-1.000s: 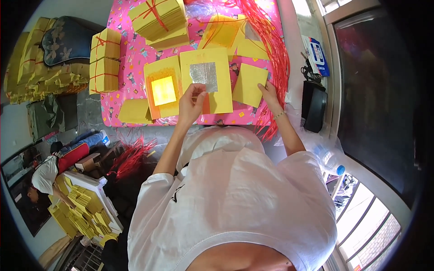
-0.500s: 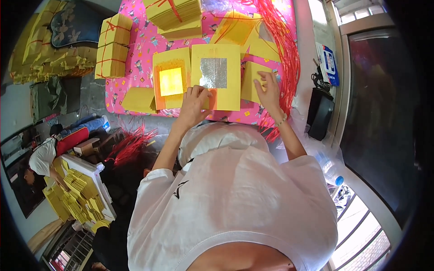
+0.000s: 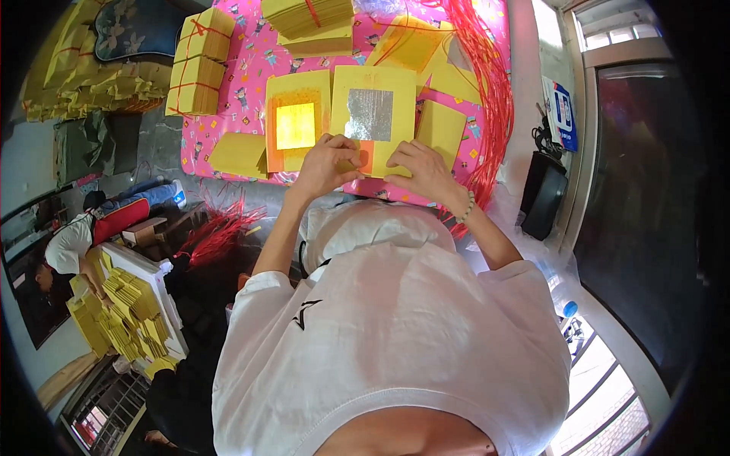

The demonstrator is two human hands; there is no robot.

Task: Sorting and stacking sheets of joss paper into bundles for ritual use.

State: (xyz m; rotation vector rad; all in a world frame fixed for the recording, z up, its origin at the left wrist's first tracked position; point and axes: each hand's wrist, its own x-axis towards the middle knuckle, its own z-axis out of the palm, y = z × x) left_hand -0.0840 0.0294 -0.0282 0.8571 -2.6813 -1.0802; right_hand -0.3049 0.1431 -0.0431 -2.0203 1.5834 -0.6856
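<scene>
In front of me on the table lies a yellow paper sheet (image 3: 407, 99) with a silver foil square, and an orange patch shows at its near edge. My left hand (image 3: 328, 166) pinches its near left edge between curled fingers and thumb. At the near right edge, my right hand (image 3: 426, 173) has its fingers bent closed over the paper; the fingertips are partly hidden. Left of it is another yellow sheet (image 3: 296, 85) with a bright gold square in an orange border. Folded yellow paper lies on either side, one piece (image 3: 237, 154) at left and another (image 3: 441, 133) at right.
A pink patterned cloth (image 3: 247, 72) covers the table. Tied yellow paper bundles (image 3: 199, 64) stand at its left, with a larger stack (image 3: 308, 19) at the back. Red plastic strings (image 3: 494, 83) hang along the right edge. A co-worker (image 3: 72, 239) handles yellow paper at another table.
My right hand has moved left, from the folded yellow paper to the near right edge of the silver-square sheet. My left hand stays at that sheet's near left edge. The view has shifted slightly.
</scene>
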